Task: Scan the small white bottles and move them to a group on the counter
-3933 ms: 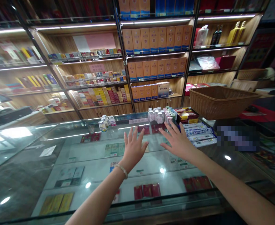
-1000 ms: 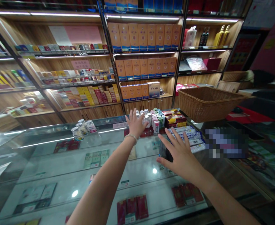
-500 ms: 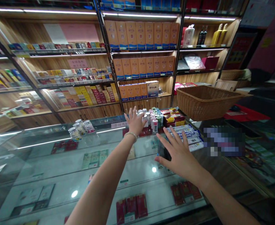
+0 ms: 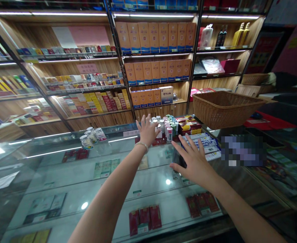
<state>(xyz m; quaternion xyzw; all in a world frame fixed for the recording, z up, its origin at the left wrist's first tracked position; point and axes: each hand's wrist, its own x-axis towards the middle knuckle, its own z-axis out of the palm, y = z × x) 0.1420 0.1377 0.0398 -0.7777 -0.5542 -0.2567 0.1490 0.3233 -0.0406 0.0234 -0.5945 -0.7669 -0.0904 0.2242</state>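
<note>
My left hand (image 4: 147, 132) reaches out over the glass counter (image 4: 118, 189), fingers spread and nothing in it. Just beyond and beside it stands a cluster of small bottles (image 4: 169, 133) with white, pink and green colouring. My right hand (image 4: 195, 163) is also open, its fingers fanned out above the counter. Partly behind its thumb and fingers is a dark object (image 4: 179, 158) whose kind I cannot make out. Next to the right fingertips lie blue-and-white packets (image 4: 209, 145), and behind them are stacked red-and-yellow packs (image 4: 190, 125). Whether either hand touches the glass I cannot tell.
A wicker basket (image 4: 214, 113) stands at the right end of the counter. A few clear jars (image 4: 90, 138) sit on the left part of the glass. Red packs (image 4: 145, 217) lie inside the case. Lit shelves with orange boxes (image 4: 153, 37) line the back wall.
The view has shifted slightly, so the shelves and counter items sit a little further right. Both hands keep the same spread pose; nothing is taken or let go.
</note>
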